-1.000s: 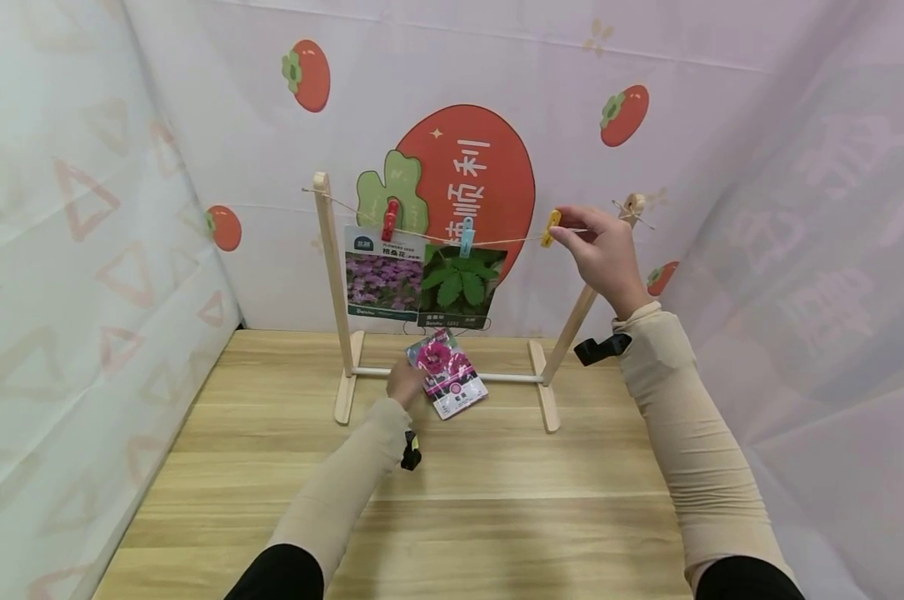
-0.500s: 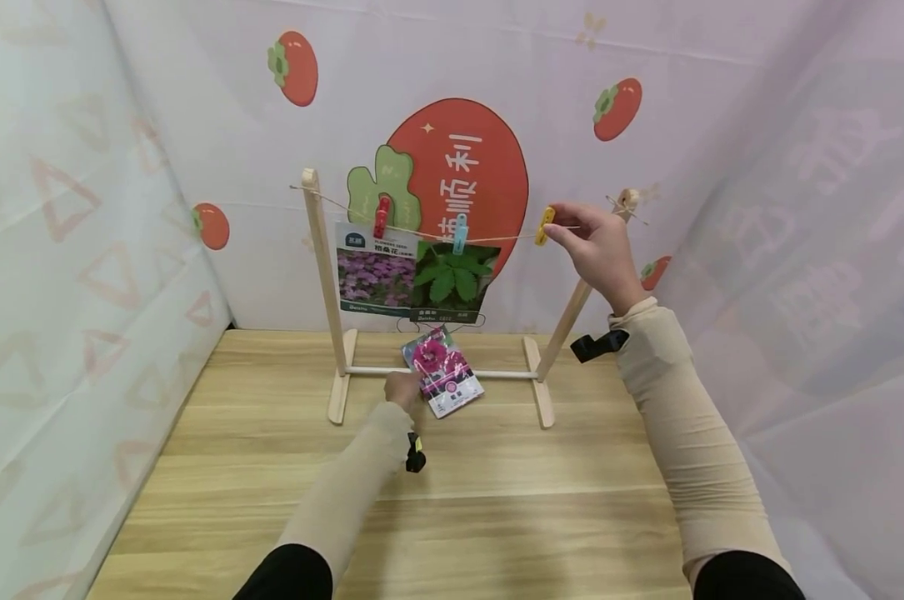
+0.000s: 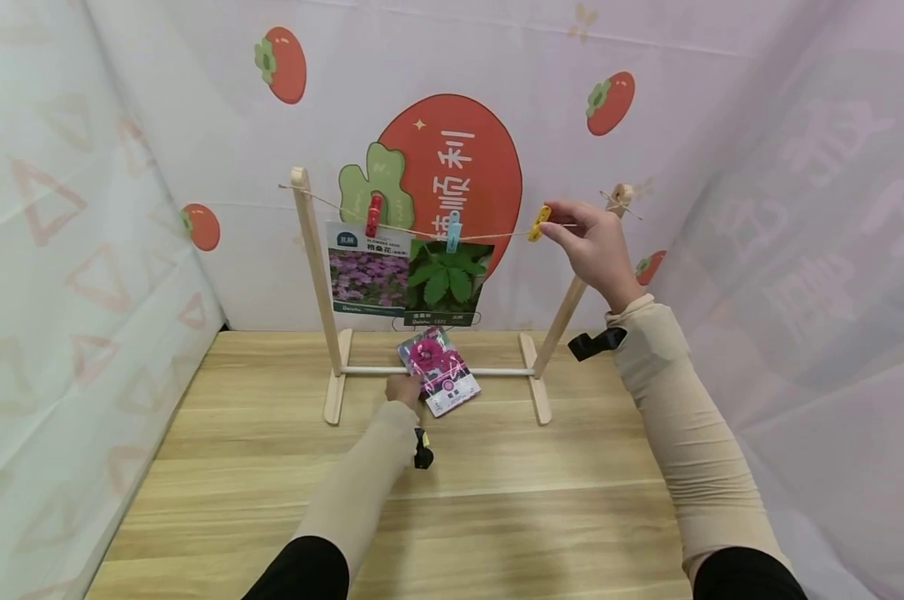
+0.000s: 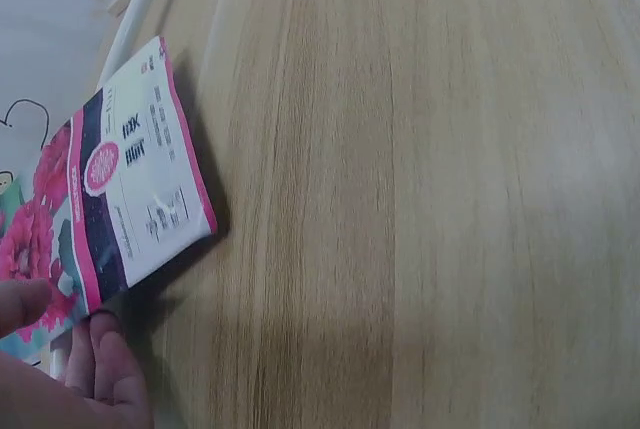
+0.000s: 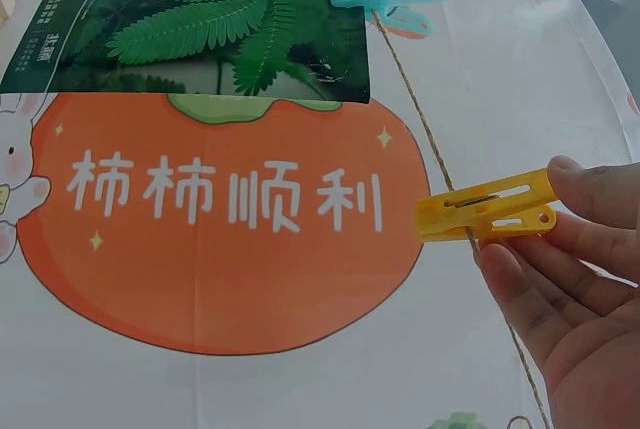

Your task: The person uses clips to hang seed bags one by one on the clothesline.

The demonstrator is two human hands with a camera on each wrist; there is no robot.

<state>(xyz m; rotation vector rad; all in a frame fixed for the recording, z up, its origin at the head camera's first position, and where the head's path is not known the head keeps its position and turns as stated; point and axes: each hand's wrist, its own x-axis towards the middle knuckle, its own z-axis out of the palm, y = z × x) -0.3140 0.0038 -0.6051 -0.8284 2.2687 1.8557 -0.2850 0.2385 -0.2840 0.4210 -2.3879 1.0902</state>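
My left hand [image 3: 403, 389] pinches a seed packet with pink flowers [image 3: 438, 372] by its side edge, thumb on top and fingers beneath in the left wrist view. The packet is tilted, with its shadow on the wooden table [image 4: 400, 199]. Up at the right, my right hand [image 5: 590, 279] holds a yellow clothespin [image 5: 485, 207] that sits on the twine [image 5: 430, 129]. Further left on the twine, a red clothespin [image 3: 374, 215] holds a purple-flower seed packet [image 3: 369, 279], and a light blue clothespin [image 3: 453, 232] holds a green-leaf packet [image 3: 446, 283].
The twine runs between two wooden posts, the left post [image 3: 317, 267] and the right post [image 3: 564, 321], joined low down by a white rod [image 3: 504, 373]. Behind the rack hangs a white cloth backdrop [image 3: 526, 83] printed with persimmons.
The head view has shifted slightly, so the rack appears a little further left. Both hands keep their holds, the left on the pink-flower seed packet and the right on the yellow clothespin.
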